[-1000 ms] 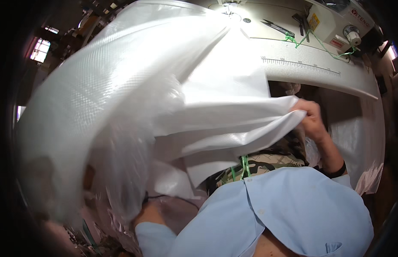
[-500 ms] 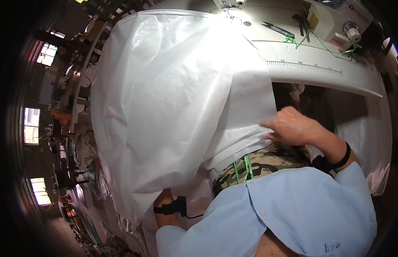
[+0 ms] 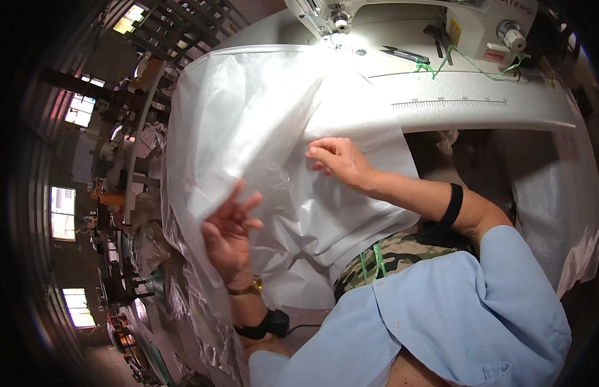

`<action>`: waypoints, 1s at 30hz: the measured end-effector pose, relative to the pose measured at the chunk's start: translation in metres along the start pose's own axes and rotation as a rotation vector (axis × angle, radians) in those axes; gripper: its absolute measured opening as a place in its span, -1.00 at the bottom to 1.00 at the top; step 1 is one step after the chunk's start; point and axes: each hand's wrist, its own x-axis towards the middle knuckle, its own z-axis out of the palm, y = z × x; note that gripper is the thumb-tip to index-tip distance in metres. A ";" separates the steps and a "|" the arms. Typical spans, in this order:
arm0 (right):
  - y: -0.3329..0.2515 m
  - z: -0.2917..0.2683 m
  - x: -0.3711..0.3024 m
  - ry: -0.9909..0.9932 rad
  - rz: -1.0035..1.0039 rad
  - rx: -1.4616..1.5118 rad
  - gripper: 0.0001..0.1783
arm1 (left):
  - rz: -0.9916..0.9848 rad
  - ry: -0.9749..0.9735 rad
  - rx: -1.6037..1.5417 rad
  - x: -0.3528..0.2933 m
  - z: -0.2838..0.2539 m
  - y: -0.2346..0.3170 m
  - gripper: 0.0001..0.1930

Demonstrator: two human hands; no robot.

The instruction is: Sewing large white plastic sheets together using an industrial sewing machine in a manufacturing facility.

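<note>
A large white woven plastic sheet (image 3: pixel 241 109) runs from under the needle area of a sewing machine (image 3: pixel 338 22) down across my lap. My left hand (image 3: pixel 227 238) is beside a raised fold of the sheet, palm upward, with its fingers spread and bent. My right hand (image 3: pixel 341 160) is over the middle of the sheet, its fingers curled together toward the left. Whatever may be between those fingertips is hidden. Wrinkled folds of the sheet lie below both hands and reach my camouflage trousers (image 3: pixel 393 248).
On the machine bed, thread snips (image 3: pixel 406 55) lie near green string (image 3: pixel 448 61) and a dark tool (image 3: pixel 435 39). A printed ruler scale (image 3: pixel 448 103) runs along the table's front edge. More clear plastic (image 3: pixel 557 200) hangs at the right. Cluttered racks and windows stand at the left.
My right hand has moved left and up, from the sheet's right edge onto its middle. My left hand has come out from under the sheet, whose upper fold has dropped and shifted.
</note>
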 end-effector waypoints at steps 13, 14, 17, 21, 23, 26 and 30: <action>-0.018 0.026 -0.043 -0.695 -0.055 0.351 -0.58 | 0.001 -0.025 0.688 0.060 0.053 0.024 -0.43; -0.021 0.022 -0.067 -0.855 0.017 0.267 -0.57 | -0.108 -0.173 0.677 0.049 0.057 0.026 -0.39; -0.030 0.000 -0.100 -1.077 0.190 0.183 -0.55 | -0.483 -0.447 0.825 0.034 0.076 0.017 -0.25; -0.025 -0.025 -0.101 -1.138 0.403 0.113 -0.56 | -0.784 -0.582 1.296 -0.001 0.071 0.002 -0.37; -0.012 -0.034 -0.098 -1.130 0.401 0.313 -0.61 | -0.735 -0.584 1.352 -0.031 0.041 -0.005 -0.52; -0.005 -0.045 -0.101 -1.061 0.435 0.340 -0.65 | -0.695 -0.589 1.558 -0.091 -0.005 0.004 -0.65; 0.010 -0.043 -0.093 -0.953 0.385 0.016 -0.62 | -0.923 -0.384 1.557 -0.124 -0.013 0.022 -0.75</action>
